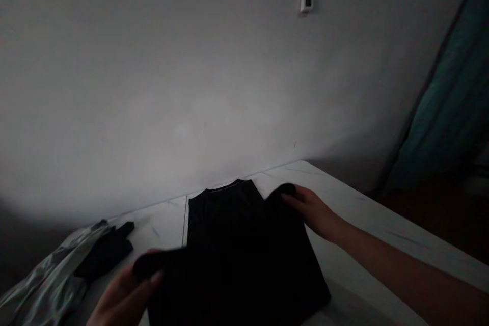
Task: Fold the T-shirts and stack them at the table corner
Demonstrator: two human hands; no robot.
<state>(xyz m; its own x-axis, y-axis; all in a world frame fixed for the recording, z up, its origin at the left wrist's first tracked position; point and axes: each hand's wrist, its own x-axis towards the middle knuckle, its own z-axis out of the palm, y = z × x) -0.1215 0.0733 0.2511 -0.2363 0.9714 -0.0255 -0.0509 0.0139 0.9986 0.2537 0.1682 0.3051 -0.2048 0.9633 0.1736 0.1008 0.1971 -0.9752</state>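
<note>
A black garment (237, 260) is spread over the table, its neckline near the wall and its lower part close to me. My left hand (128, 288) grips a raised edge of the black cloth at the lower left, thumb on top. On the right, my right hand (307, 209) pinches another raised part of it, farther from me. Between the hands the dark cloth shows few folds, and its layers are hard to tell apart.
Light and dark clothes (103, 249) lie heaped at the left of the white marbled table (344, 198). Behind stands a grey wall with a small white device (306, 3). A teal curtain (446, 97) hangs at the right.
</note>
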